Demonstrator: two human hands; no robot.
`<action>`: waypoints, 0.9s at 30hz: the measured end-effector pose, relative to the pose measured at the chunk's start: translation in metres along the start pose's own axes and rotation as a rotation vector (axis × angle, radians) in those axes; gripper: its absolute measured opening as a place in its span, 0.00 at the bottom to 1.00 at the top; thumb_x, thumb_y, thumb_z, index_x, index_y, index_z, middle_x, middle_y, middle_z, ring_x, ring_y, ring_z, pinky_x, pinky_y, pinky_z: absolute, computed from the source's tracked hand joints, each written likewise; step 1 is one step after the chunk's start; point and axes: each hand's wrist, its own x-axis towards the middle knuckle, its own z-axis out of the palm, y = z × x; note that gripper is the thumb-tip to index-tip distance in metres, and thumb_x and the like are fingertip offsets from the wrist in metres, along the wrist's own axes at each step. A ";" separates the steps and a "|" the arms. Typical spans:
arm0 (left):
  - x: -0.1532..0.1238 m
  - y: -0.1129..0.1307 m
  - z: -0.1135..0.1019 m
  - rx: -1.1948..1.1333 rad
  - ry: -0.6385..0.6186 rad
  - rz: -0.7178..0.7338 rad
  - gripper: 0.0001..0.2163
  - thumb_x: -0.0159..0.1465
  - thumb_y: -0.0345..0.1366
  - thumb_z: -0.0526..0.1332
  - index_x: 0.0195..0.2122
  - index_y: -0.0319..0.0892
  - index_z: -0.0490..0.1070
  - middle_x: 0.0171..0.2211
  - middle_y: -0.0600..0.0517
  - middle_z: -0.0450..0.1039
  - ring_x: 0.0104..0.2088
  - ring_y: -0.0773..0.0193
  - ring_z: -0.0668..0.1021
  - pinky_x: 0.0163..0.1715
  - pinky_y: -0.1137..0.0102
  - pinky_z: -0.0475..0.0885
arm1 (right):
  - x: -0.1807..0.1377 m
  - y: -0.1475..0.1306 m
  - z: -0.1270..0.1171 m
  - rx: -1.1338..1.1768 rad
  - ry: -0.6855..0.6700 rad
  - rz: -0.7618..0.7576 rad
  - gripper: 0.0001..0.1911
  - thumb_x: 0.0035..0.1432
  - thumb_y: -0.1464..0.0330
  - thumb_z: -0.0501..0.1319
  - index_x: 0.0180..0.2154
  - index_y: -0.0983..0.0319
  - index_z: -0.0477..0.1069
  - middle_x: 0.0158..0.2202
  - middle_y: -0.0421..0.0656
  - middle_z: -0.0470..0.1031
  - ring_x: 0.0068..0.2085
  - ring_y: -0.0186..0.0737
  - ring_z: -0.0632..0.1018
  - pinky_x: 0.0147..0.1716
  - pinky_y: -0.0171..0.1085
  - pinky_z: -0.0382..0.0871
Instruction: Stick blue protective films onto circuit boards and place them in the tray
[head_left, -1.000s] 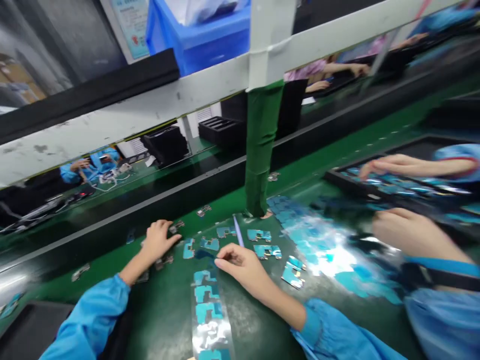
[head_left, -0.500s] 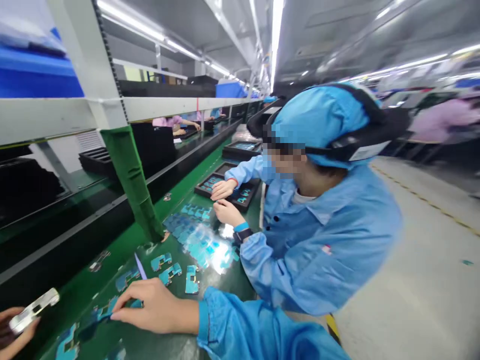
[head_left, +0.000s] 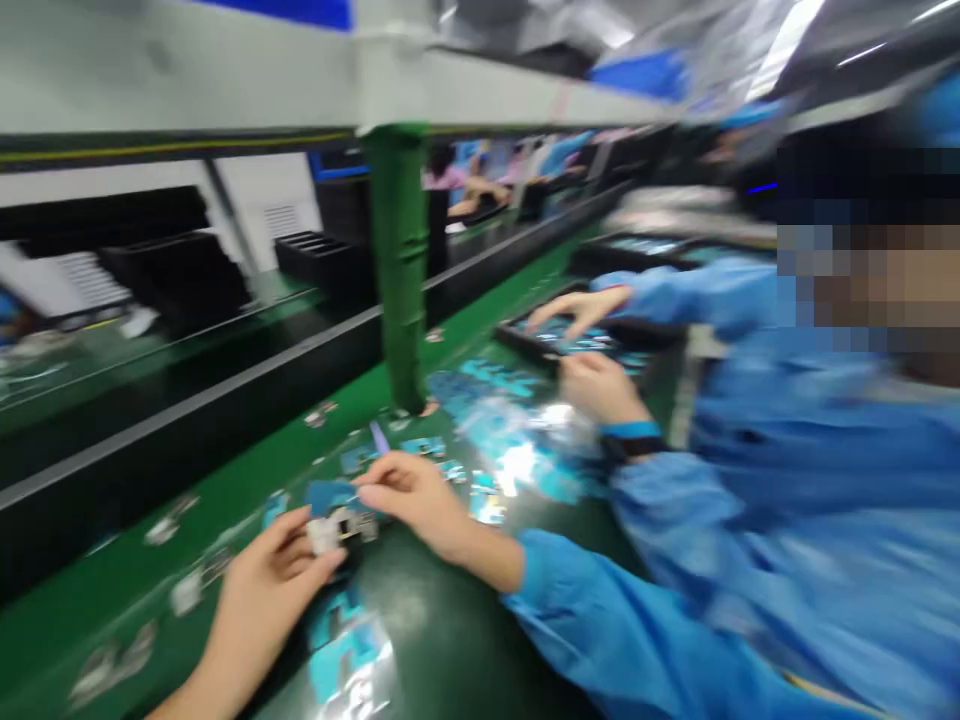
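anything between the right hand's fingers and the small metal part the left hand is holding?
Nothing visible. The left hand holds the small metal part at its fingertips; the right hand pinches a blue film piece just above it. Blur hides whether they touch.

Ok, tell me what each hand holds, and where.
Left hand pinches a small metal part by its near end. Right hand grips a blue film at its edge.

Metal part (head_left: 335, 527): small silvery piece, you've got it pinched just above the green table, blurry.
Blue film (head_left: 330, 495): flat blue sticker, right on the part's top edge.
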 end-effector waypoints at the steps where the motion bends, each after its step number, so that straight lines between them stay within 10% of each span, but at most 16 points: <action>1: -0.002 0.007 0.003 -0.031 -0.006 -0.056 0.24 0.49 0.40 0.77 0.45 0.38 0.74 0.31 0.48 0.82 0.29 0.57 0.84 0.30 0.66 0.83 | 0.000 0.000 -0.001 -0.018 0.012 -0.003 0.16 0.46 0.59 0.77 0.31 0.61 0.77 0.32 0.40 0.81 0.34 0.35 0.79 0.38 0.34 0.71; 27: -0.009 0.007 -0.004 0.051 -0.066 0.170 0.20 0.55 0.33 0.74 0.49 0.43 0.76 0.38 0.51 0.80 0.33 0.61 0.85 0.35 0.72 0.83 | -0.007 -0.014 0.001 -0.327 -0.045 0.071 0.12 0.48 0.60 0.73 0.28 0.62 0.78 0.26 0.43 0.78 0.28 0.37 0.78 0.30 0.34 0.74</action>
